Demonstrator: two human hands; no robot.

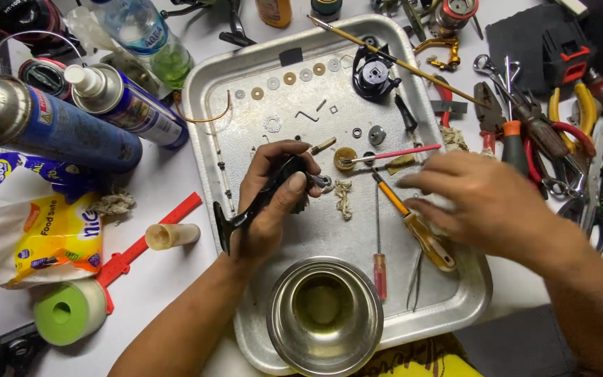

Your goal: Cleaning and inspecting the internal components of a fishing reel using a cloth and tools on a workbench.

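Observation:
My left hand grips a black fishing-reel body over the middle of a metal tray, its foot sticking out toward the lower left. My right hand hovers over the tray's right side with fingers spread, holding nothing. It is just above a yellow-handled screwdriver and near a pink-handled brush that rests on a small round brown pot. A row of washers and small parts lies at the tray's far end beside a black spool part.
A steel bowl sits at the tray's near edge, a small red screwdriver beside it. Spray cans and a bottle stand at left, with a tissue pack and tape roll. Pliers and tools crowd the right.

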